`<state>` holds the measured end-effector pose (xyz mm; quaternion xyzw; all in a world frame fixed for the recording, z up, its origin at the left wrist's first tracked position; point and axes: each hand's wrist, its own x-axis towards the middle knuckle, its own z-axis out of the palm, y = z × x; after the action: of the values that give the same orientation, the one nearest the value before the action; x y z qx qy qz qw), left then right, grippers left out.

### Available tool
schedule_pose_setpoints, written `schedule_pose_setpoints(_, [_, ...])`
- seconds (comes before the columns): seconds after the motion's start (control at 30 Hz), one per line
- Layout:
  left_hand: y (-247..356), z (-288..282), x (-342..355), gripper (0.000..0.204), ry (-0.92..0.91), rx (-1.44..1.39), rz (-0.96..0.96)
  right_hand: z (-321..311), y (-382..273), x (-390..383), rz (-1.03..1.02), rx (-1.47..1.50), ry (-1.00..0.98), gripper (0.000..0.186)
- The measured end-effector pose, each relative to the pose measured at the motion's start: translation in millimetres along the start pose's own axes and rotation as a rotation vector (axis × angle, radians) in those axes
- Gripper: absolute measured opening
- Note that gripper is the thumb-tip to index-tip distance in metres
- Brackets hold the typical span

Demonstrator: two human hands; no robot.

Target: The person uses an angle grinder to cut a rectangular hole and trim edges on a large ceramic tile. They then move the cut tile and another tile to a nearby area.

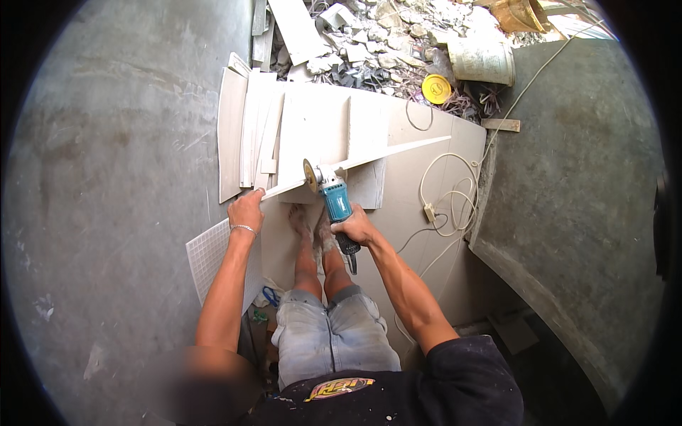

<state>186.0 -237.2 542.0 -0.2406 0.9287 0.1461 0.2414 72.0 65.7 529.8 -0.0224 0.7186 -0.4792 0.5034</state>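
Observation:
My right hand [357, 226] is wrapped round the body of a teal and black angle grinder [337, 201]. Its round, yellowish disc [310, 176] stands on edge at a long, thin white strip [408, 146], seemingly of tile; whether disc and strip touch I cannot tell. My left hand [246, 210], a bracelet at its wrist, grips the strip's left end. The strip slants up to the right, crossing pale boards or tiles [312, 128] on the floor. My bare feet [301, 219] are just below the strip, partly behind the grinder.
Long offcuts [233, 128] lean along the grey left wall [121, 177]. A gridded-back tile [213, 255] rests near my left forearm. Coiled cable with a plug connector [429, 212] lies on the right. Rubble [383, 50], a white bucket [483, 61] and a yellow lid [436, 89] fill the far end.

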Motion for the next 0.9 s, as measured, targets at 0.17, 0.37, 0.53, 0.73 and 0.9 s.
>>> schedule_pose_setpoints(0.17, [-0.6, -0.8, 0.2, 0.041, 0.01, -0.005, -0.002, 2.5, 3.9, 1.2, 0.003, 0.02, 0.003, 0.032])
schedule_pose_setpoints(0.37, [0.1, -1.3, 0.5, 0.038, 0.018, 0.0, 0.001, 3.4, 8.5, 1.8, -0.001, 0.034, 0.001, 0.033])
schedule_pose_setpoints(0.53, [-0.1, -1.4, 0.7, 0.037, 0.017, 0.006, 0.002, 2.6, 8.0, 2.1, 0.056, 0.066, -0.027, 0.043])
schedule_pose_setpoints(0.73, [0.7, -1.2, 0.6, 0.038, 0.025, 0.004, 0.002, 2.5, 7.9, 0.3, -0.002, 0.044, -0.018, 0.03])
schedule_pose_setpoints(0.9, [0.3, -1.2, -0.1, 0.038, 0.027, 0.01, 0.004, 3.7, 8.7, 1.5, -0.004, 0.029, -0.013, 0.03])
